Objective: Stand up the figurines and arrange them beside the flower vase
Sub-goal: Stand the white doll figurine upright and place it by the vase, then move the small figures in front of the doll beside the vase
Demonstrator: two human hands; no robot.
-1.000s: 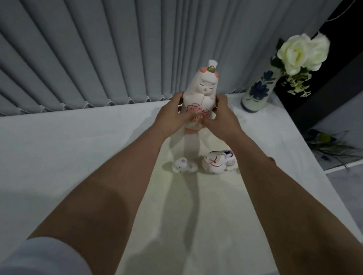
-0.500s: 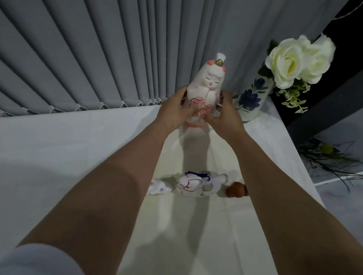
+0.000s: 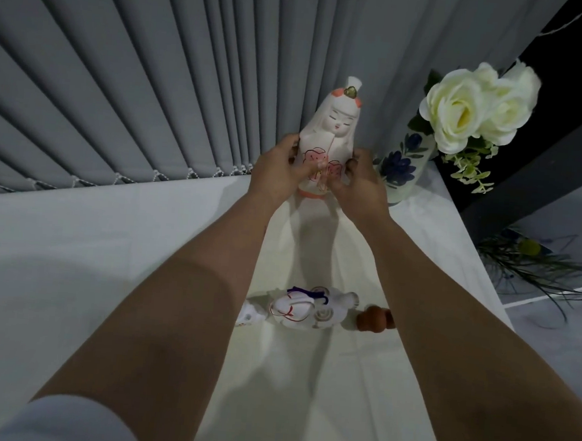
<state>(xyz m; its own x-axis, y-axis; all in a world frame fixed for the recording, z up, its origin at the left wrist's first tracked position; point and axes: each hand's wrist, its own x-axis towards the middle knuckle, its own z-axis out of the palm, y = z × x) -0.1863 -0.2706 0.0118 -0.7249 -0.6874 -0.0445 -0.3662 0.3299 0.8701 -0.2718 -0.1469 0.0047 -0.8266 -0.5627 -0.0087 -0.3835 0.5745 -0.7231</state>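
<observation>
Tabletop (image 3: 103, 256): doll figurine (image 3: 327, 132) upright between both grips.

Bare forearms; pale short sleeve (image 3: 64, 422) on left arm

Lighting: dim overall, cool grey cast. Brightest patch: a pale strip of the tablecloth (image 3: 303, 379) between the forearms, lit from above and behind the camera. Shadows: soft, doubled arm shadows along that strip; broad shade over the table's left side. Highlights: white roses (image 3: 475, 106) near glare (petal detail thin). Distortion: wide-angle; the vertical blinds (image 3: 118, 82) fan outward. Focus: forearms and sleeve (image 3: 64, 422) at the bottom edge soft; background right dark, murky.
</observation>
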